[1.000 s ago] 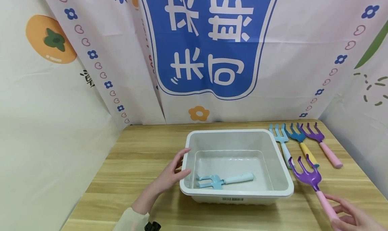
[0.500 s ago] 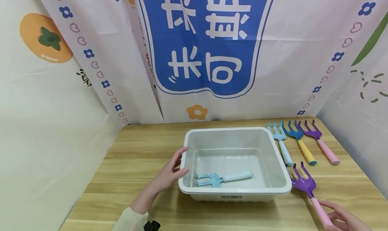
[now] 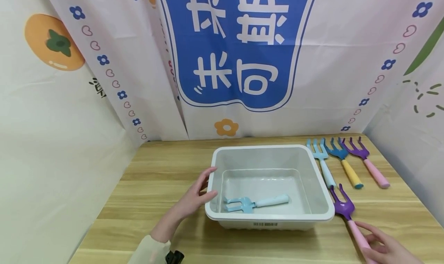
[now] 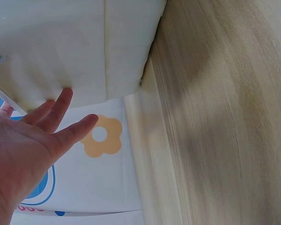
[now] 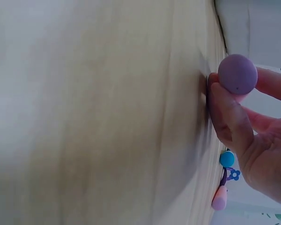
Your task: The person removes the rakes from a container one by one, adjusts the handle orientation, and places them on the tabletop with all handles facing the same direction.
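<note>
My right hand [image 3: 385, 248] grips the pink handle of a purple hand rake [image 3: 345, 208]. Its tines point away from me, near the right side of a pale grey plastic basin [image 3: 270, 217], and part of its head is hidden behind the rim. From the right wrist view, the round handle end [image 5: 237, 74] shows between thumb and fingers. My left hand [image 3: 195, 198] touches the basin's left edge, thumb and index finger at the rim. In the left wrist view the other fingers [image 4: 61, 110] lie fairly straight against the outer wall. Inside the basin lies a light blue hand rake [image 3: 258, 203].
Beyond the basin's right side lie a light blue rake [image 3: 324, 165], a blue rake with a yellow handle [image 3: 347, 165] and another purple rake with a pink handle [image 3: 374, 171]. Printed cloth [image 3: 322, 83] hangs around the wooden table [image 3: 149, 179].
My right hand has moved the purple rake leftward and lower in the view, its head closer to the basin's right side. The left hand stays at the basin's edge.
</note>
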Demonstrator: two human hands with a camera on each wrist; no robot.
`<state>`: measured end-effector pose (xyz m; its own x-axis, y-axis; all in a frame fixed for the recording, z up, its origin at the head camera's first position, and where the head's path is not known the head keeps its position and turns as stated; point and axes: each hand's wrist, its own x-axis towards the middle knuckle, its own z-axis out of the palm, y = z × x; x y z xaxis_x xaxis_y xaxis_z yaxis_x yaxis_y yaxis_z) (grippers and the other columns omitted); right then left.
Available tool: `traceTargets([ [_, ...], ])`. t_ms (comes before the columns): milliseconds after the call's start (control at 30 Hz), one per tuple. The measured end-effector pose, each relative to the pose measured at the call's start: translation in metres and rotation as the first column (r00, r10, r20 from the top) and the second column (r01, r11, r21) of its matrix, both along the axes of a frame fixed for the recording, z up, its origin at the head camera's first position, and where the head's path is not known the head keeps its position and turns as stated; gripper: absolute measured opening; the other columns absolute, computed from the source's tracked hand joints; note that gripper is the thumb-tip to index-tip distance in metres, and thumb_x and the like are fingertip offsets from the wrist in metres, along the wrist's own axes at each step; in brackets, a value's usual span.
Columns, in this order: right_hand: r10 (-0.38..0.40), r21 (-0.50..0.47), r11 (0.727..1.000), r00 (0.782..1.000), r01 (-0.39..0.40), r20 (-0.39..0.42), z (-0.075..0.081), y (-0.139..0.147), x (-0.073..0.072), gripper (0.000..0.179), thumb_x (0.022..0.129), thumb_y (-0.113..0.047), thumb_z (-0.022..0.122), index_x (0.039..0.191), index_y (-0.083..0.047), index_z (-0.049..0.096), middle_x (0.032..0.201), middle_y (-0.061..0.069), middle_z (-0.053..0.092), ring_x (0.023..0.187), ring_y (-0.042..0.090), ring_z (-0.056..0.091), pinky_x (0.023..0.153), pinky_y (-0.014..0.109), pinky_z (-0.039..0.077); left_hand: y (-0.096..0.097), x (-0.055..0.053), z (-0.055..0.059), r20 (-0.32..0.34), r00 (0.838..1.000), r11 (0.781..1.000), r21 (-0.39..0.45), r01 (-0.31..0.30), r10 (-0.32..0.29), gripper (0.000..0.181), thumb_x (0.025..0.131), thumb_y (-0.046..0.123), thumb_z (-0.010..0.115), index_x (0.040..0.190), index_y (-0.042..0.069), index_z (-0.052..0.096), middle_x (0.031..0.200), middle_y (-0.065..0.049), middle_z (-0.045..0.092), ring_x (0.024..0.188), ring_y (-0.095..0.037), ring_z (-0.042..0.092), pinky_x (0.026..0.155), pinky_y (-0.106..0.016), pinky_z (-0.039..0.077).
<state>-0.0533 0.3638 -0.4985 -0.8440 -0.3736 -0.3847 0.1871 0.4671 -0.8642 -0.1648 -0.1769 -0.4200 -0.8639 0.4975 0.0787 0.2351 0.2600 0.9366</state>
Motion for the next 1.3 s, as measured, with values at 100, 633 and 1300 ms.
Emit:
traceTargets([
  [100,-0.011,0.023,1.0,0.999,0.012,-0.048,0.002,-0.005,-0.001,0.065,0.098,-0.018,0.059,0.111,-0.074,0.028,0.111,0.016,0.057,0.09,0.023,0.06,0.069,0.027,0.048,0.0,0.0,0.0,0.003,1.0,1.0,0.003,0.002,-0.002,0.063,0.097,0.015,0.058,0.152,0.019,0.025,0.149,-0.023,0.031,0.131,-0.039,0.039,0.101,-0.053,0.039],
  [633,-0.018,0.095,0.995,0.981,0.036,-0.191,-0.002,-0.017,-0.002,0.055,0.093,-0.02,0.066,0.137,-0.044,0.041,0.102,0.008,0.057,0.077,0.006,0.059,0.065,0.025,0.049,-0.001,0.0,0.0,0.012,1.0,1.0,0.006,0.002,-0.003,0.063,0.098,0.012,0.056,0.152,0.019,0.024,0.151,-0.022,0.028,0.133,-0.039,0.037,0.102,-0.054,0.038],
  [1300,-0.113,-0.004,0.99,0.756,0.144,-0.645,0.084,-0.034,-0.041,0.065,0.088,0.008,0.063,0.134,-0.036,0.051,0.11,-0.025,0.052,0.086,-0.002,0.057,0.055,0.029,0.052,-0.001,0.001,0.003,0.008,1.0,1.0,0.001,0.007,-0.007,0.063,0.098,0.015,0.057,0.152,0.018,0.025,0.151,-0.021,0.029,0.133,-0.038,0.036,0.103,-0.056,0.036],
])
